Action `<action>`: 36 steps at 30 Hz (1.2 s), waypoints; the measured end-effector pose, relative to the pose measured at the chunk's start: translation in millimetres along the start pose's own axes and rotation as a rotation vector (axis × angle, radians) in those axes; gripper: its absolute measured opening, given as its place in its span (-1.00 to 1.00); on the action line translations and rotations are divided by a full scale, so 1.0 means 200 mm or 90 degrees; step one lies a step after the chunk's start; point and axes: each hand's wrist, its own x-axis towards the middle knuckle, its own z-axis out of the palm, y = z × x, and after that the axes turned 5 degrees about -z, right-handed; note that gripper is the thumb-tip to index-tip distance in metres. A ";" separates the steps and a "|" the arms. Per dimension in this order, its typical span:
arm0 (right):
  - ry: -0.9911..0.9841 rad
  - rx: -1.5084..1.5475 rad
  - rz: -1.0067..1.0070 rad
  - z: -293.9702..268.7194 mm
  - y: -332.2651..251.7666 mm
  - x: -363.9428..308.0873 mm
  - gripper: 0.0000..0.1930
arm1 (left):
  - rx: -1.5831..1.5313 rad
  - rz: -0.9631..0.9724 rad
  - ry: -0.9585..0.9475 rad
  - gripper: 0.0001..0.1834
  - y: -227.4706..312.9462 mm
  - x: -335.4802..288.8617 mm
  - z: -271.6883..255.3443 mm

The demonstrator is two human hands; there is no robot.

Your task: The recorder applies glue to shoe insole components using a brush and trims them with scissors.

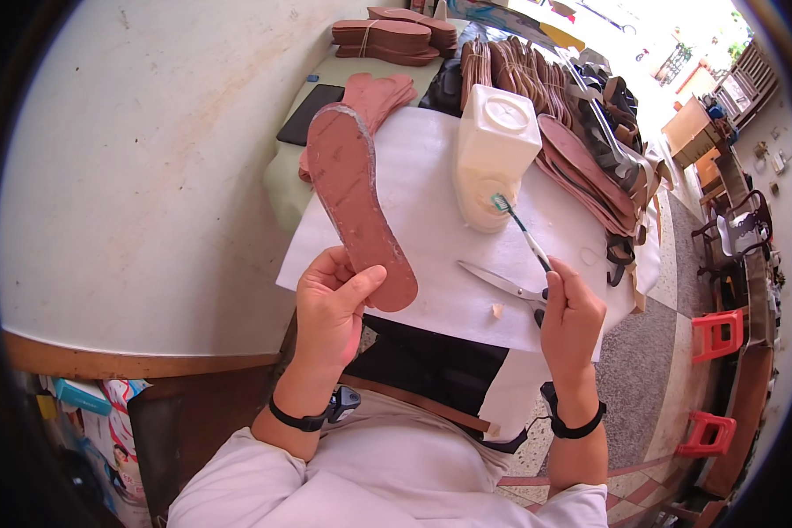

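Note:
My left hand grips the heel end of a reddish-brown shoe insole, holding it up flat side toward me. My right hand holds a toothbrush by its white handle. Its green bristle head dips into the open mouth of a white plastic glue jug lying tilted on a white paper sheet. A pair of scissors lies on the paper just left of my right hand.
Stacks of brown insoles and sandal soles with straps crowd the far side of the table. A black tablet lies behind the insole. Red plastic stools stand on the floor at right. A pale wall fills the left.

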 end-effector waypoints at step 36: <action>0.013 0.400 -0.017 -0.13 -0.09 -0.44 -0.79 | 0.015 -0.116 -0.104 -0.82 0.05 0.00 0.04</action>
